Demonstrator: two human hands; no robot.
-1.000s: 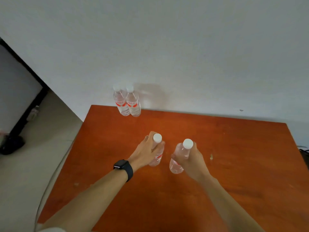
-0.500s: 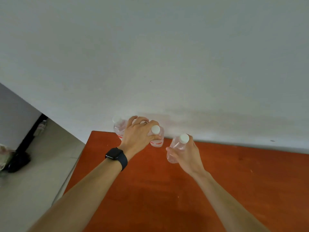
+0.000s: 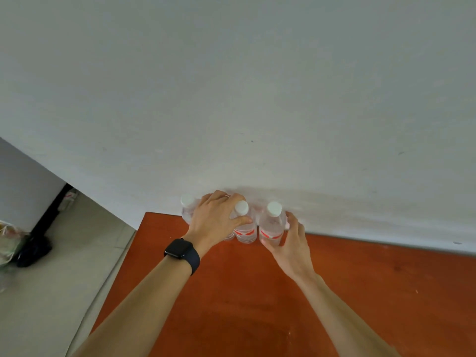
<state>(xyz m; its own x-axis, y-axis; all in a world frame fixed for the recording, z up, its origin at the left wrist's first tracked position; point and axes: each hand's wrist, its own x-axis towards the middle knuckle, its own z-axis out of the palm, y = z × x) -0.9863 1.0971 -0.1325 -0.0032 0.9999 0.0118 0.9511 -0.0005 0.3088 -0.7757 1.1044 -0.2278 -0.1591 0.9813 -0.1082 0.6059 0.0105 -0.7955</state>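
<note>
Now two clear plastic water bottles with white screw caps and red label bands stand at the far edge of the orange-brown wooden table [image 3: 257, 292], close against the pale grey wall [image 3: 257, 99]; the left-hand bottle [image 3: 246, 231] and the right-hand bottle [image 3: 270, 226] are side by side, touching or very nearly so; each has its long axis vertical, cap pointing up and base down on the wood, with at most a slight lean that the wide lens makes hard to judge; the left hand [image 3: 216, 220] comes over from the left and grips the left-hand bottle just under its cap, thumb across the near face and fingers curled round the far side; the right hand [image 3: 292, 243] cups the right-hand bottle from the right and below, thumb low on the near side by the red band, fingers bent round the far flank, a loose-looking hold but in contact; a third bottle [image 3: 187, 212] of the same kind stands upright just left of the left hand, partly hidden by it; a black smartwatch [image 3: 181, 249] sits on the left wrist.
</note>
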